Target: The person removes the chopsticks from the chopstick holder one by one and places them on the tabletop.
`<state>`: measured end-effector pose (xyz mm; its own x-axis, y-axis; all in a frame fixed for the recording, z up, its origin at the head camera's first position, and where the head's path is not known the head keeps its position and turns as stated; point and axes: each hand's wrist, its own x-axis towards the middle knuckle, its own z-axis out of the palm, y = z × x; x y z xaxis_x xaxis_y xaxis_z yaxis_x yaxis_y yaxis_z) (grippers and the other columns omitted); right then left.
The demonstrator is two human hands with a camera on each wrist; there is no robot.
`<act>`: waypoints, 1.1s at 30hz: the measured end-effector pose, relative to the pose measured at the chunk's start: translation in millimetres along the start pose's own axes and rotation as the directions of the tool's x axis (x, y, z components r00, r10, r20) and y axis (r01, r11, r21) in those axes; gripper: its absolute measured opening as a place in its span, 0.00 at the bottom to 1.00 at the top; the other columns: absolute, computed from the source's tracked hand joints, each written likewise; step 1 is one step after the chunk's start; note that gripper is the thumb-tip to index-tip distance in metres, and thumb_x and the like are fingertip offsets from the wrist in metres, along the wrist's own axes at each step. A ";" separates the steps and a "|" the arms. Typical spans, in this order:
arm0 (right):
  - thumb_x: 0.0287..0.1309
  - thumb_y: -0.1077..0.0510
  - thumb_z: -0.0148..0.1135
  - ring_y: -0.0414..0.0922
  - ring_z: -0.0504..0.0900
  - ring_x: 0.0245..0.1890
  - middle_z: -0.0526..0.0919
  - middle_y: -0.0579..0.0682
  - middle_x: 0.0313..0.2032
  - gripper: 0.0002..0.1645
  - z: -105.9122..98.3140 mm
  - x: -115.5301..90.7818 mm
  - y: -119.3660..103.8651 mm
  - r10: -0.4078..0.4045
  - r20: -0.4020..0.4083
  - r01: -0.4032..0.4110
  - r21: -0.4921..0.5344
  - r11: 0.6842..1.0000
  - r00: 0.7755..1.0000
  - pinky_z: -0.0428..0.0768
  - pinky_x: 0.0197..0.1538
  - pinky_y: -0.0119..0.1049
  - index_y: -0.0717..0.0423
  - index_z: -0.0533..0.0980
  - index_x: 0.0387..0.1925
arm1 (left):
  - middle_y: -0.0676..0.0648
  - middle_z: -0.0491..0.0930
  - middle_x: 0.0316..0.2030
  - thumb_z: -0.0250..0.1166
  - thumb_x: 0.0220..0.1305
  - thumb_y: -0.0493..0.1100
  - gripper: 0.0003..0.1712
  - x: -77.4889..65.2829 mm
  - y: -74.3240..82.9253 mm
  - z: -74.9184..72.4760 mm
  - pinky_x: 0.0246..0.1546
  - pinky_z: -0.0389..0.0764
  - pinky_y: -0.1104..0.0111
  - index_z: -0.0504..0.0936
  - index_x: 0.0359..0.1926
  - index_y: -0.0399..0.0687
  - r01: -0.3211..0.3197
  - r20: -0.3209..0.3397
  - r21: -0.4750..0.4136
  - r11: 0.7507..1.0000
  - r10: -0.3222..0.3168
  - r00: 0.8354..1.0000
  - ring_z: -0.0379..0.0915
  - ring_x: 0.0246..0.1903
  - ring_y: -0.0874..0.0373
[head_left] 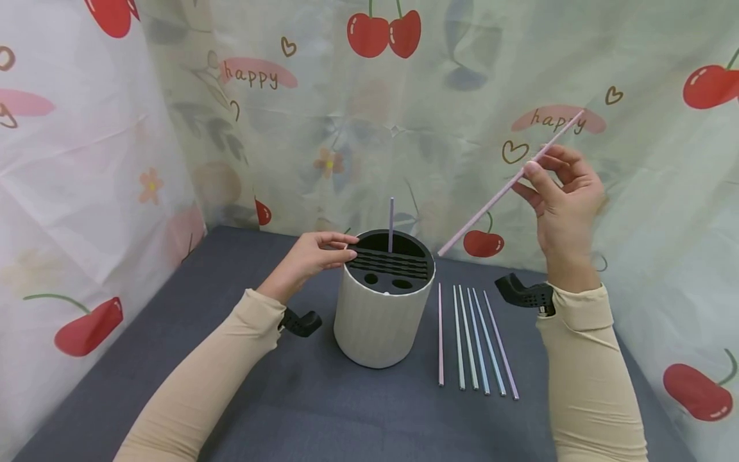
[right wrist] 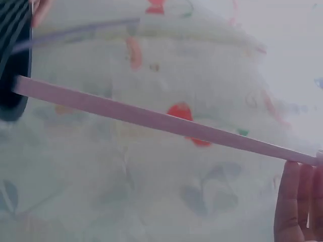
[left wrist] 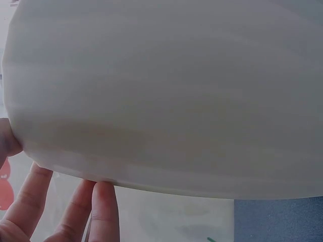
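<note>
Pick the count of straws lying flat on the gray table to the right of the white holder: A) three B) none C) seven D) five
D: five straws lie side by side on the table just right of the holder; a sixth is pinched in the right hand and a seventh stands in the holder.

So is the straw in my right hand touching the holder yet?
Apart. The head view shows the pink straw, pinched in the right hand, ending in the air just right of the holder, with curtain visible between tip and rim.
</note>
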<state>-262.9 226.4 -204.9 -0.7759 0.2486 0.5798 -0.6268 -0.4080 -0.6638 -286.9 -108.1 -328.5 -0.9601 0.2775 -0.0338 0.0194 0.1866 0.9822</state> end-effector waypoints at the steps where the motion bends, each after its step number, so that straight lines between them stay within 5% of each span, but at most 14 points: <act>1: 0.45 0.75 0.71 0.47 0.83 0.27 0.78 0.57 0.33 0.20 -6.8 0.8 0.8 0.016 -0.014 -0.017 -0.030 0.999 1.000 0.86 0.34 0.40 0.70 0.77 0.44 | 0.42 0.71 0.59 0.69 0.61 0.42 0.24 -0.5 0.6 0.0 0.59 0.76 0.55 0.80 0.58 0.48 0.001 -0.001 -0.004 1.000 -0.001 1.000 0.70 0.60 0.49; 5: 0.48 0.71 0.71 0.43 0.85 0.28 0.79 0.53 0.33 0.25 -36.1 -3.4 18.0 0.132 -0.020 -0.133 -0.202 0.970 0.991 0.86 0.34 0.35 0.63 0.78 0.51 | 0.42 0.72 0.59 0.69 0.61 0.42 0.24 -0.5 0.6 -0.4 0.59 0.76 0.55 0.80 0.58 0.47 -0.003 -0.002 -0.002 1.000 0.003 1.000 0.70 0.60 0.49; 9: 0.53 0.69 0.68 0.39 0.85 0.28 0.80 0.48 0.33 0.29 -65.1 -17.0 48.6 0.319 -0.012 -0.302 -0.362 0.882 0.948 0.86 0.34 0.31 0.56 0.76 0.58 | 0.42 0.72 0.59 0.69 0.61 0.42 0.24 0.5 -0.1 -0.2 0.58 0.77 0.57 0.80 0.58 0.48 -0.005 -0.001 0.012 1.000 0.005 1.000 0.69 0.61 0.50; 12: 0.57 0.68 0.65 0.37 0.85 0.29 0.80 0.45 0.32 0.31 -82.0 -29.2 72.4 0.461 -0.015 -0.406 -0.500 0.765 0.887 0.86 0.35 0.31 0.59 0.71 0.63 | 0.42 0.72 0.59 0.69 0.61 0.42 0.23 1.6 -0.4 -0.1 0.58 0.78 0.58 0.80 0.58 0.48 -0.002 -0.004 0.015 1.000 0.002 1.000 0.69 0.61 0.50; 15: 0.61 0.67 0.62 0.34 0.84 0.30 0.82 0.42 0.31 0.32 -99.5 -42.8 99.9 0.543 -0.019 -0.420 -0.657 0.627 0.840 0.86 0.37 0.32 0.64 0.66 0.66 | 0.43 0.71 0.59 0.69 0.61 0.43 0.23 1.9 -0.8 -0.2 0.59 0.77 0.57 0.80 0.58 0.49 0.001 -0.003 0.021 1.000 -0.001 1.000 0.68 0.61 0.50; 17: 0.63 0.66 0.61 0.35 0.84 0.32 0.84 0.47 0.34 0.33 -108.4 -52.2 115.5 0.587 -0.041 -0.421 -0.736 0.529 0.809 0.86 0.38 0.32 0.64 0.64 0.67 | 0.43 0.71 0.59 0.69 0.61 0.44 0.23 2.0 -0.7 -0.2 0.59 0.77 0.56 0.81 0.58 0.49 0.003 -0.003 0.026 1.000 -0.003 1.000 0.67 0.62 0.50; 21: 0.63 0.64 0.61 0.39 0.84 0.34 0.85 0.60 0.42 0.32 -122.8 -67.2 140.9 0.642 -0.111 -0.448 -0.804 0.390 0.758 0.86 0.40 0.36 0.62 0.65 0.68 | 0.43 0.71 0.60 0.69 0.61 0.43 0.23 1.5 -0.4 0.2 0.59 0.76 0.55 0.80 0.58 0.49 0.005 -0.002 0.023 1.000 -0.005 1.000 0.67 0.62 0.49; 28: 0.61 0.66 0.62 0.39 0.84 0.30 0.84 0.62 0.41 0.31 -137.1 -78.5 166.2 0.680 -0.212 -0.532 -0.791 0.302 0.702 0.86 0.41 0.40 0.66 0.67 0.65 | 0.43 0.71 0.59 0.69 0.61 0.43 0.23 0.6 0.2 0.3 0.58 0.77 0.57 0.80 0.58 0.49 -0.001 -0.001 0.022 1.000 0.001 1.000 0.68 0.62 0.50; 33: 0.59 0.67 0.64 0.40 0.83 0.29 0.84 0.62 0.40 0.31 -141.5 -85.8 176.2 0.674 -0.255 -0.552 -0.790 0.269 0.693 0.86 0.35 0.35 0.65 0.69 0.64 | 0.43 0.71 0.59 0.69 0.61 0.43 0.23 1.2 -0.5 -0.2 0.58 0.78 0.58 0.80 0.58 0.49 -0.002 -0.005 0.018 1.000 0.002 1.000 0.68 0.61 0.50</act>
<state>-316.9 257.5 -438.5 -0.9786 0.1219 -0.1658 0.2033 0.4468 -0.8713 -288.2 -108.0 -328.9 -0.9614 0.2734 -0.0309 0.0262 0.2030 0.9788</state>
